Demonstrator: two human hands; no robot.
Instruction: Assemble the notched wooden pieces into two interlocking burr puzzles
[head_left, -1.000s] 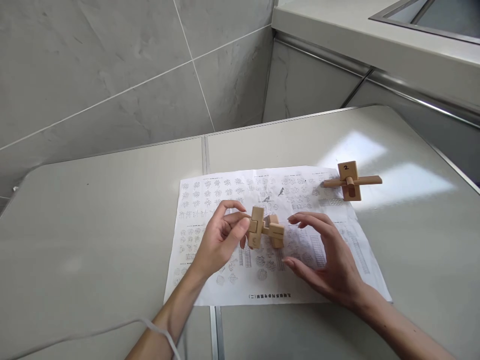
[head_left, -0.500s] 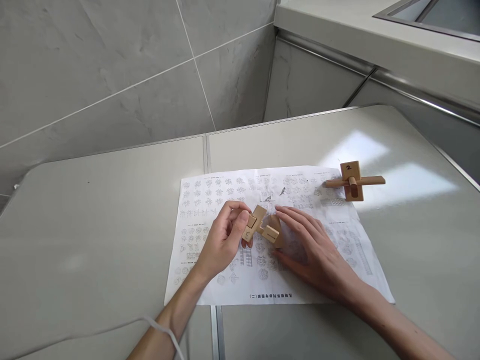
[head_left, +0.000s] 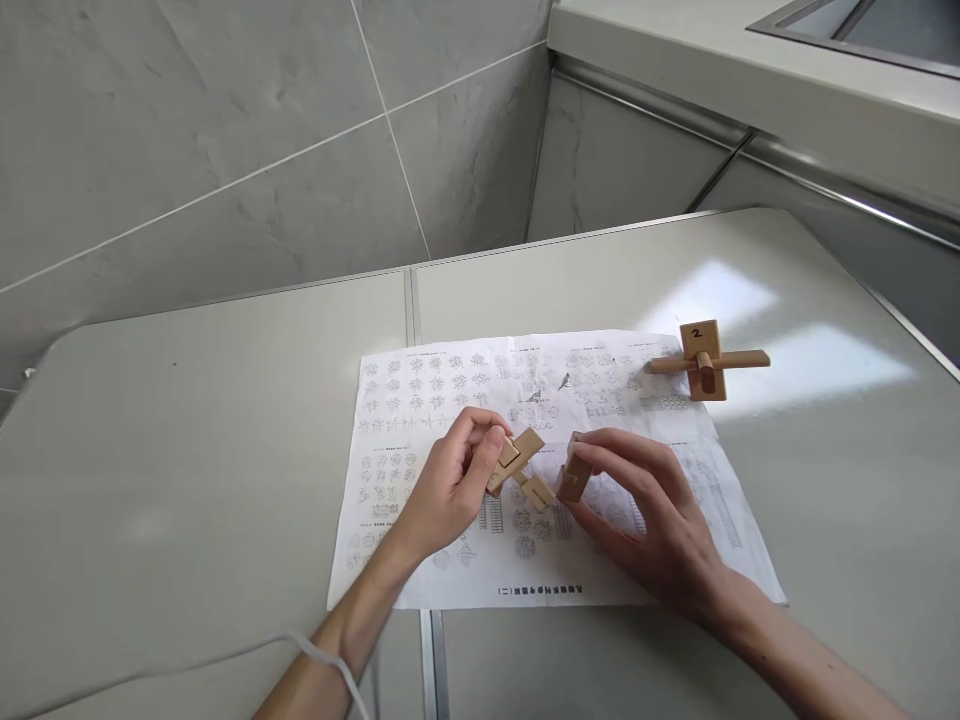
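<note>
My left hand (head_left: 450, 485) pinches a partly taken-apart wooden puzzle (head_left: 519, 466) of interlocked light-wood pieces, tilted, just above a printed paper sheet (head_left: 450, 390). My right hand (head_left: 649, 520) grips a separate small wooden block (head_left: 573, 478) between thumb and fingertips, a short gap to the right of the puzzle. Both hands hover over the middle of the sheet.
A second wooden cross-shaped puzzle (head_left: 705, 362), marked with a 2, stands at the sheet's far right corner. The sheet lies on a grey table (head_left: 187, 450) with a seam down its middle. Tiled walls and a counter ledge (head_left: 750, 90) rise behind. A white cord (head_left: 225, 660) runs by my left wrist.
My right hand closed on one block and drew it rightward out of the puzzle. My left hand tilted the remaining pieces and lowered them slightly.
</note>
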